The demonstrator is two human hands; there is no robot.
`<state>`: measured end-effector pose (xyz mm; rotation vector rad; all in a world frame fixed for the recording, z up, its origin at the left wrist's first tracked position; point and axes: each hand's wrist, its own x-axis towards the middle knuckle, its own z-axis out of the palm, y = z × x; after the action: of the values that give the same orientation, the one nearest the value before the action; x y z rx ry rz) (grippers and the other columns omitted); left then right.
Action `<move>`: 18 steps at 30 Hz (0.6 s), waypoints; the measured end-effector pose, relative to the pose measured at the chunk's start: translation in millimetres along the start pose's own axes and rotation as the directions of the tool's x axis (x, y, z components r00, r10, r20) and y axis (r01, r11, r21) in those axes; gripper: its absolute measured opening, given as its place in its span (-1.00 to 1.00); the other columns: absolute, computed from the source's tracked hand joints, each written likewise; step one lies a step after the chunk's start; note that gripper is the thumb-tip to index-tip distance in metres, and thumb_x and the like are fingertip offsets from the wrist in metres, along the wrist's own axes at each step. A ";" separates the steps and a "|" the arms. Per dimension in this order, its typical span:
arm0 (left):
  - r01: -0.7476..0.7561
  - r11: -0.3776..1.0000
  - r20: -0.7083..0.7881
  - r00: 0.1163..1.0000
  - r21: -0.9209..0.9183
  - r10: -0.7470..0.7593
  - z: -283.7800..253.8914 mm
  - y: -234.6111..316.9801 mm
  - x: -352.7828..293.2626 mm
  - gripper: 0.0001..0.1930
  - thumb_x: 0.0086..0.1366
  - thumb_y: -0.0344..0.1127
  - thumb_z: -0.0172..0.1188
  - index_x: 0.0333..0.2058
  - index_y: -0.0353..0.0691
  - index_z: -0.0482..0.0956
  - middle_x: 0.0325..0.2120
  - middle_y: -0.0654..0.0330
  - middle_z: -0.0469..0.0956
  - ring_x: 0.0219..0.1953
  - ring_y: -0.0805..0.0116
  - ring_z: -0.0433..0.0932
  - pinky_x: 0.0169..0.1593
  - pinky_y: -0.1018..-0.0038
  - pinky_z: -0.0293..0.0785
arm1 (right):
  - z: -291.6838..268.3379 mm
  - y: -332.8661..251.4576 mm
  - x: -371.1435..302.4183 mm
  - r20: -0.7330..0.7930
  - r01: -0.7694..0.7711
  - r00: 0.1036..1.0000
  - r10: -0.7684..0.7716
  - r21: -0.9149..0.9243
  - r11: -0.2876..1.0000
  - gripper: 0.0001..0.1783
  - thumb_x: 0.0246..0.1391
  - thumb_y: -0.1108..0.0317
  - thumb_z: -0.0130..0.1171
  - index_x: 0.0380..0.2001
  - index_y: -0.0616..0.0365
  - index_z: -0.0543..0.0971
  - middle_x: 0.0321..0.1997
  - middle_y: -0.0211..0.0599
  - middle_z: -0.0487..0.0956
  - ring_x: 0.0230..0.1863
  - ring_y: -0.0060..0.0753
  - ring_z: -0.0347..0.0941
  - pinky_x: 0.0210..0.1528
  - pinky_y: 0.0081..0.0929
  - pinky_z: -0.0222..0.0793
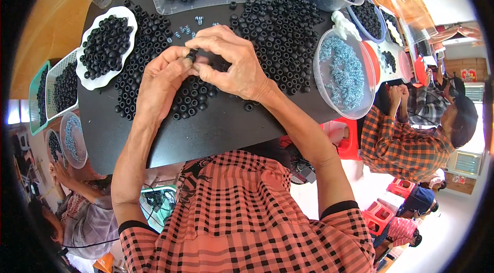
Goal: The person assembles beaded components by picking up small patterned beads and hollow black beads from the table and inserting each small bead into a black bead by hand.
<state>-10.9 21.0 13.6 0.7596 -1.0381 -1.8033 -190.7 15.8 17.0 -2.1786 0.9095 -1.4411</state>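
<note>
Black bead (192, 54) held above the desk (116, 134), well in from its near edge.
Probably light, hard and slick, best held by its sides. The left hand (167, 75) pinches it; whether the right hand (234, 62) grips or only touches, I cannot tell, as fingers cover most of it. Loose beads (278, 36) lie around below; the tray (177, 6) toward the far edge is cut off.

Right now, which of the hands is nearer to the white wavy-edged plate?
Left. The left hand is to the right of the white plate, with loose black parts between them; the right hand is farther right, beyond the left one.
</note>
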 end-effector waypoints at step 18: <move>0.133 0.963 -0.045 0.988 -0.234 -0.147 -10.0 -12.6 2.3 -0.82 0.25 -0.47 0.06 -0.18 -0.38 0.47 -0.31 0.22 0.51 -0.19 0.45 0.51 0.06 0.42 0.40 | 11.6 6.7 -9.0 -0.007 0.184 0.982 -0.189 -0.199 0.963 -0.57 -0.33 0.55 0.35 -0.23 0.29 0.56 -0.26 -0.21 0.54 -0.32 -0.25 0.45 -0.25 -0.39 0.39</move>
<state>-8.6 18.7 -2.3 0.7554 -0.7328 -1.9672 -184.6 16.7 2.1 -2.4538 0.9116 -1.5254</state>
